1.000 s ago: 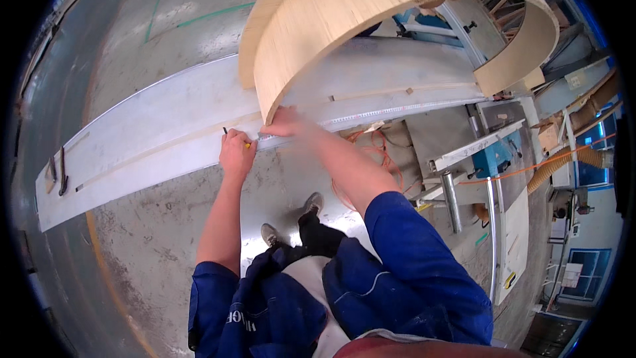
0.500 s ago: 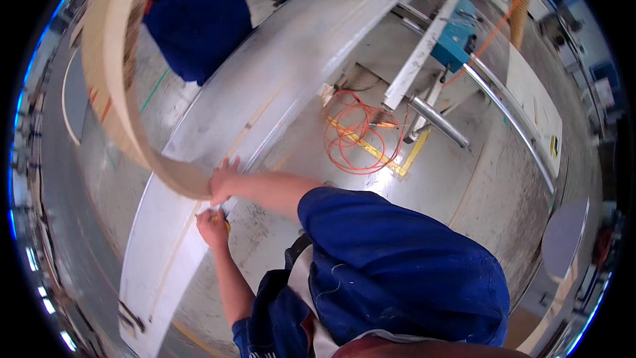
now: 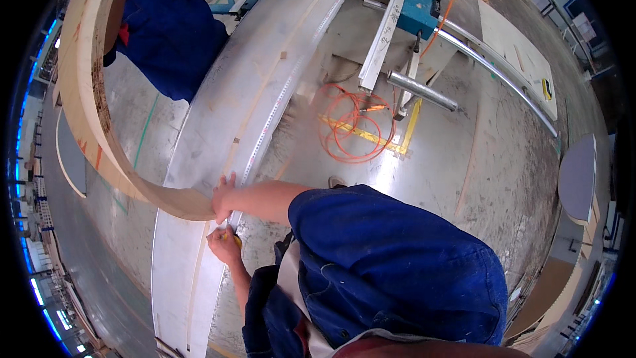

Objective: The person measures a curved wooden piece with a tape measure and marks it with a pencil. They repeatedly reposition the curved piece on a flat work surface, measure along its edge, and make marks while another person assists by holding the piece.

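Note:
A long pale board (image 3: 177, 258) with a slight curve runs from the near left to the far middle. On it rests the lower end of a large curved wooden piece (image 3: 169, 202), which arches up on the left. My right hand (image 3: 224, 199) lies with fingers spread on the board, against that end. Just nearer, my left hand (image 3: 222, 245) is closed around a small yellow object, apparently a tape measure (image 3: 238, 240), mostly covered by the fingers. A marked white measuring strip (image 3: 263, 134) stretches along the board's right edge.
Another person in a blue jacket (image 3: 169, 33) stands across the board, at the far left. A coiled orange hose (image 3: 344, 126) lies on the floor to the right. Beyond it are a blue machine (image 3: 417, 10) with metal rails and a metal roller (image 3: 423, 91).
The view has shifted, and the scene appears sharper. Both hands stay close together by the end of the curved wooden piece. The other person leans slightly differently.

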Available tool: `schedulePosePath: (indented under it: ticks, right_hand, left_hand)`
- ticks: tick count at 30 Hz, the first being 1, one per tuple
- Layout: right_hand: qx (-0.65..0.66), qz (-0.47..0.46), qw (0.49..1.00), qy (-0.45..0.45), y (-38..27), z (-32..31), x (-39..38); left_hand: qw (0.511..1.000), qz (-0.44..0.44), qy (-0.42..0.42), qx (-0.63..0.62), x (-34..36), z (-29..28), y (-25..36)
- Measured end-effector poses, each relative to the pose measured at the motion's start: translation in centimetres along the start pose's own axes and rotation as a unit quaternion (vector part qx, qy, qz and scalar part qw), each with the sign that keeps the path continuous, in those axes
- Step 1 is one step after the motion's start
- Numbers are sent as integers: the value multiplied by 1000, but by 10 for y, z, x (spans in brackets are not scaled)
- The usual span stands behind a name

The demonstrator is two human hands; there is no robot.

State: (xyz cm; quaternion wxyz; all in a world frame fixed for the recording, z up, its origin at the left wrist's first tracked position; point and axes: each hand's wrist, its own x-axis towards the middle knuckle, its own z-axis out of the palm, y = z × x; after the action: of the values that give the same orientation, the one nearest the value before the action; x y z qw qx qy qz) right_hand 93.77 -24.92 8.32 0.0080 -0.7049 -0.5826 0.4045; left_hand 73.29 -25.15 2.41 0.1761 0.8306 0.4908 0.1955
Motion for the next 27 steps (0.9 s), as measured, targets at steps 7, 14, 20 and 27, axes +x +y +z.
schedulePosePath:
  ticks: [7, 14, 20, 27]
  right_hand:
    - [-9, 7, 1000, 9, -2, 8, 13]
    - [-14, 5, 1000, 14, 2, 5, 9]
    - [-43, -37, 998, 11, -5, 14, 25]
    - [-61, -11, 998, -6, 14, 23, 55]
  left_hand:
    - [999, 15, -3, 35, -1, 2, -7]
    - [999, 36, 4, 34, 2, 3, -4]
    - [999, 9, -9, 39, -2, -4, -23]
    - [998, -41, 14, 47, -4, -5, 2]
